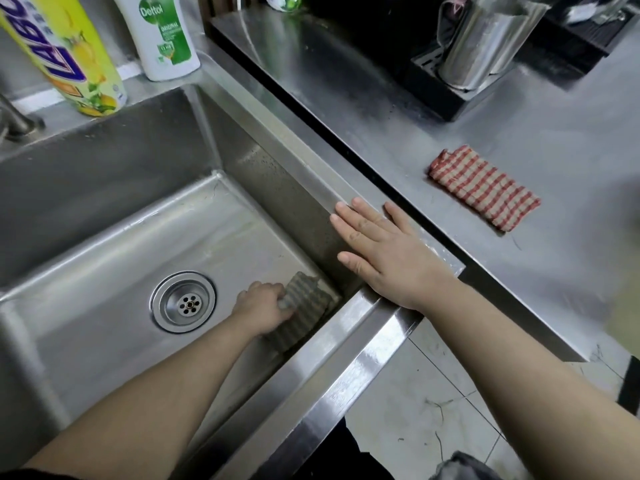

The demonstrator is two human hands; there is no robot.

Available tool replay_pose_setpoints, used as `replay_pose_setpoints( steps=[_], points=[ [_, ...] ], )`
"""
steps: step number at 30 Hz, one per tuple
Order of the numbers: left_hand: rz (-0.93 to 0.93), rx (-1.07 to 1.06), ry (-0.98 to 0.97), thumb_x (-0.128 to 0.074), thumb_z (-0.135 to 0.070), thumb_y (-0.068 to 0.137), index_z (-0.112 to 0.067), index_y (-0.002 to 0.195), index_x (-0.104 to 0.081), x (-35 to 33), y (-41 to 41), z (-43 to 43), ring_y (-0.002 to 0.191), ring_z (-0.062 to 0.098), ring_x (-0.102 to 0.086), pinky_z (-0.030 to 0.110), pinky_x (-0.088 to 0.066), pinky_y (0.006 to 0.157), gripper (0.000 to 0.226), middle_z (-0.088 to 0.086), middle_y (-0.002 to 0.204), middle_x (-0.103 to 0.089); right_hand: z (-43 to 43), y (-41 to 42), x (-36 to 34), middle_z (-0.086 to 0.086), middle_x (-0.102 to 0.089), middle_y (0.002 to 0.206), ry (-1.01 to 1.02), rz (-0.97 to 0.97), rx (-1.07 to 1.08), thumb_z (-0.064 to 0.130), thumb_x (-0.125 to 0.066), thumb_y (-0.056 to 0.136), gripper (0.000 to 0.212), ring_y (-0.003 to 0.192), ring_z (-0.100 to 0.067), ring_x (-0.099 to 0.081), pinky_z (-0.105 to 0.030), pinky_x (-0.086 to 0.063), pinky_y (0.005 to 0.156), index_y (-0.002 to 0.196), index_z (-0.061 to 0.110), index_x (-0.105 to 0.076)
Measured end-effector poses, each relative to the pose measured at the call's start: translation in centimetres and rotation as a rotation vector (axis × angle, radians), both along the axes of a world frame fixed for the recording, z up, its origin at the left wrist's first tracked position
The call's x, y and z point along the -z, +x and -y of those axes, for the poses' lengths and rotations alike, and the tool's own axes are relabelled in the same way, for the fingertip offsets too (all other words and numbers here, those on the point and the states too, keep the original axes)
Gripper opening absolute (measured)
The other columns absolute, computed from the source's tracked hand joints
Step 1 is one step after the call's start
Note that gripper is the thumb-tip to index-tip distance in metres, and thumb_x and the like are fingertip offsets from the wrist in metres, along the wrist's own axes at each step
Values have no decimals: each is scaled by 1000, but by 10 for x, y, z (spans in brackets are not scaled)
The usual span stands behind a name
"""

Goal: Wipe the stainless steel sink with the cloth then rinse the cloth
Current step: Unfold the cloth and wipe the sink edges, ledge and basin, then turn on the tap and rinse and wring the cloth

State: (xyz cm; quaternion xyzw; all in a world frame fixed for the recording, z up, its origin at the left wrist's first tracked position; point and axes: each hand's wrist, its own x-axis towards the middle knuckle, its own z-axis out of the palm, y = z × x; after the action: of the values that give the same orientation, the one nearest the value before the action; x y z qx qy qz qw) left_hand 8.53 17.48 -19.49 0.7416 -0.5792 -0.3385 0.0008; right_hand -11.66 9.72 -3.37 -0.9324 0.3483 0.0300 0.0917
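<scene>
While right hand (pixel 388 258) lies flat, open on sink (pixel 311 174) rim, left hand (pixel 261 308) grips cloth (pixel 304 306), long axis near-far

Kitchen: steel sink (pixel 104 174); dish-soap bottle (pixel 69 50)

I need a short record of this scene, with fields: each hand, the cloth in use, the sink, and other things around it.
left hand: grip shut on the grey cloth, at the sink floor's near right corner
right hand: flat and open on the sink's right rim
sink: steel, drain uncovered
counter: red checked cloth, metal jug
ledge: yellow bottle, white bottle
</scene>
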Motion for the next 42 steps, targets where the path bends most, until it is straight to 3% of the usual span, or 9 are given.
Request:
replay_pose_setpoints(
  steps=[4,8,11,17,21,26,31,36,42],
  points=[
    [-670,-467,-42,-59,-24,90,-18,78,-43,-62,14,-9,64,15,-51,20,-37,47,20,5,75,-54,-5,11,-19,10,-20,156,169,95,78,56,-21,95,57,144,-7,-8,-40,5,117,145,30,-28],
    [-1075,-816,-306,-59,-24,88,-17,83,-46,-138,44,-39,61,15,-60,24,-43,52,15,9,79,-61,-6,55,-56,4,-62,121,377,371,40,42,-39,97,35,117,-11,-50,-31,-33,104,114,22,-62],
    [-1069,-1017,-594,-63,-27,83,-16,90,-51,-185,60,-67,70,16,-63,27,-48,58,18,11,86,-63,-4,108,-81,-12,-62,83,470,453,-44,42,-41,97,44,84,-21,-57,-40,-44,82,83,3,-57],
    [-968,-1261,-992,-54,-31,86,-16,80,-49,-247,76,-121,62,14,-61,27,-45,51,16,4,73,-64,-11,219,-140,0,-63,70,805,660,-236,28,-50,95,31,59,-8,-54,-23,-45,62,75,8,-63],
    [-946,-1338,-1095,-73,-25,71,-13,75,-44,-266,87,-146,56,13,-61,27,-48,51,31,3,63,-62,-21,283,-174,-2,-63,75,948,736,-309,26,-48,96,26,59,-11,-51,-14,-38,51,77,16,-61],
    [-942,-1376,-1144,-68,-12,77,-9,75,-40,-270,97,-163,45,9,-57,18,-44,39,29,3,56,-56,-47,372,-206,2,-63,108,1050,674,-333,49,-44,92,30,92,-13,-60,-33,-49,78,101,25,-60],
    [-962,-1423,-1174,-60,-26,71,-11,77,-42,-272,114,-179,49,13,-59,23,-47,43,24,6,61,-59,-98,429,-230,9,-45,139,1097,575,-444,70,-45,81,71,124,-10,-42,-33,-31,103,136,25,-43],
    [-1004,-1366,-1197,-54,-24,79,-10,80,-43,-271,120,-191,55,14,-62,23,-49,46,18,6,65,-63,-121,438,-224,3,-67,83,1040,760,-415,48,-36,95,40,97,-18,-58,-46,-38,102,74,19,-54],
    [-988,-1282,-1067,-63,-35,78,-19,73,-48,-258,123,-174,69,18,-61,33,-42,64,23,7,76,-65,-58,396,-253,-1,-50,57,1272,986,-438,39,-37,98,34,63,-22,-59,-37,-52,74,75,16,-44]
  ],
)
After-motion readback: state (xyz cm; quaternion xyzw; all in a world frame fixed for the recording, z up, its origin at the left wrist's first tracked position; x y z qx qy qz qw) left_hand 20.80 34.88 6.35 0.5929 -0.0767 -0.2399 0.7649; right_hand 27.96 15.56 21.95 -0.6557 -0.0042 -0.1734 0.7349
